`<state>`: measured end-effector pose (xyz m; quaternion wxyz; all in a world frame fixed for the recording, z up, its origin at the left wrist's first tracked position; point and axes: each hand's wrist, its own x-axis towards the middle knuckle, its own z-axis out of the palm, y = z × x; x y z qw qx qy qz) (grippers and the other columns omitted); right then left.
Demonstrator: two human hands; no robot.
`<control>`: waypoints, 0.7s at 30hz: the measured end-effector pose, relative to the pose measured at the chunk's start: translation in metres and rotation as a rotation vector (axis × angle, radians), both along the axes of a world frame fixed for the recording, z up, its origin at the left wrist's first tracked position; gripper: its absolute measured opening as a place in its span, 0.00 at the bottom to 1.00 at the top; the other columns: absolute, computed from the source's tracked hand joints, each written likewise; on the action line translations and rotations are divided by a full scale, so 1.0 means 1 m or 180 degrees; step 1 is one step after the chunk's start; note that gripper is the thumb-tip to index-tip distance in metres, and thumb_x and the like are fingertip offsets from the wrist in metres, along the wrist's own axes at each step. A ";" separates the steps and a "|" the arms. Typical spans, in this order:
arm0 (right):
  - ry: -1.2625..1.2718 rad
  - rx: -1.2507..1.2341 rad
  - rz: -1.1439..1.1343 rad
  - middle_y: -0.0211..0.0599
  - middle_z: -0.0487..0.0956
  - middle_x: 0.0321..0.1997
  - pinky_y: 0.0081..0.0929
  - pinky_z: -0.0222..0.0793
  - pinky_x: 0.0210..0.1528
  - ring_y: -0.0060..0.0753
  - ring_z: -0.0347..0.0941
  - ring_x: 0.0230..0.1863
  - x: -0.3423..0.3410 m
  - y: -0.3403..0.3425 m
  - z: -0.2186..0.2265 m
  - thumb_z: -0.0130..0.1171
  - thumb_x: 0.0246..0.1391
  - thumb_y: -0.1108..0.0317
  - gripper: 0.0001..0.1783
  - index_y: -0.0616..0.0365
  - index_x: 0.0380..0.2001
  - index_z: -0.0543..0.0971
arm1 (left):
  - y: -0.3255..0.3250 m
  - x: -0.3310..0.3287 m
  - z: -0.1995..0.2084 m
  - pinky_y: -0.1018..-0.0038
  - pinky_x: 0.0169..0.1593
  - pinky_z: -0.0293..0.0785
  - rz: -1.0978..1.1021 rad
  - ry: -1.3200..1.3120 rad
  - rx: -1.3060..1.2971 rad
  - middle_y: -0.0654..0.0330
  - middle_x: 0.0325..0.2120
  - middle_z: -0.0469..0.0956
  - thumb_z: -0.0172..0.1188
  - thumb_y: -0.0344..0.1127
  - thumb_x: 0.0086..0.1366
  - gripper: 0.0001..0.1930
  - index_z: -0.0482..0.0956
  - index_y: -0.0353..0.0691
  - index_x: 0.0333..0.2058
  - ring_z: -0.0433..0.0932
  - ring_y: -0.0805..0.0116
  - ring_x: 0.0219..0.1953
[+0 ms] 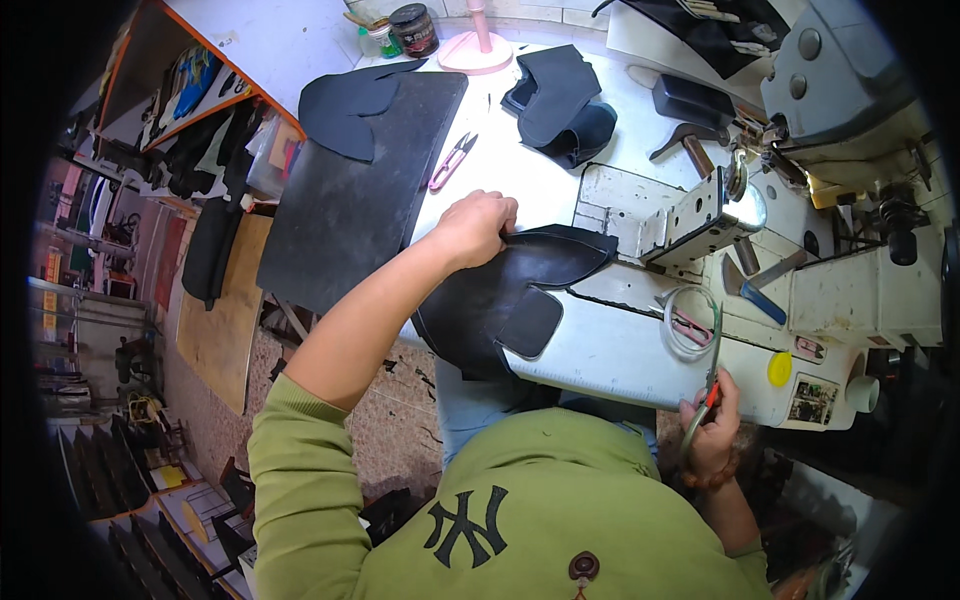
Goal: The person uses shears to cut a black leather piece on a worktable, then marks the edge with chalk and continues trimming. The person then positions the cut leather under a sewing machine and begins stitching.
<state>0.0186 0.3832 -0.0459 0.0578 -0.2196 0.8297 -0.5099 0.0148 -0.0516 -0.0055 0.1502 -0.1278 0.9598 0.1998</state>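
Observation:
My left hand point(476, 226) is closed on the upper edge of a black leather piece point(480, 300). That piece lies on the white table, its near part hanging over the front edge, with a pointed flap to the right and a rounded tab below. Off to the right, beyond the table's front edge, my right hand point(714, 430) is wrapped round the handles of a pair of scissors point(713, 388) with a red-orange part at the grip. Their blades point away from me, beside a clear plastic ring point(683, 342) holding pink thread snips point(690, 327).
A sewing machine point(700, 215) stands to the right, a hammer point(750, 290) beside it. Left of my arm lies a dark board point(350, 210) bearing a cut black piece point(345, 110). Pink snips point(453, 163) and folded black pieces point(560, 105) lie farther back, near a pink stand point(475, 52).

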 end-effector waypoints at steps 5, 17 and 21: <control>-0.0084 0.0214 0.0399 0.34 0.75 0.33 0.21 0.68 0.31 0.23 0.69 0.27 0.012 -0.005 0.006 0.69 0.44 0.77 0.33 0.63 0.56 0.70 | -0.013 -0.010 0.000 0.64 0.43 0.73 -0.0250 0.0528 0.0109 0.51 0.32 0.78 0.63 0.22 0.50 0.14 0.75 0.38 0.37 0.78 0.51 0.40; -0.0659 0.0171 0.0560 0.34 0.76 0.33 0.22 0.70 0.36 0.25 0.71 0.29 0.021 -0.003 0.003 0.72 0.43 0.73 0.33 0.60 0.54 0.70 | 0.025 -0.052 0.029 0.67 0.52 0.68 -0.2393 0.0881 -0.1466 0.64 0.26 0.79 0.60 0.32 0.51 0.08 0.83 0.48 0.31 0.76 0.63 0.42; -0.1284 0.0084 0.0556 0.32 0.75 0.29 0.21 0.69 0.35 0.20 0.69 0.28 0.025 -0.001 -0.002 0.71 0.45 0.70 0.32 0.60 0.54 0.70 | 0.084 -0.058 0.018 0.65 0.55 0.67 -0.2689 0.1184 -0.0828 0.60 0.39 0.80 0.55 0.35 0.58 0.09 0.84 0.46 0.35 0.74 0.61 0.50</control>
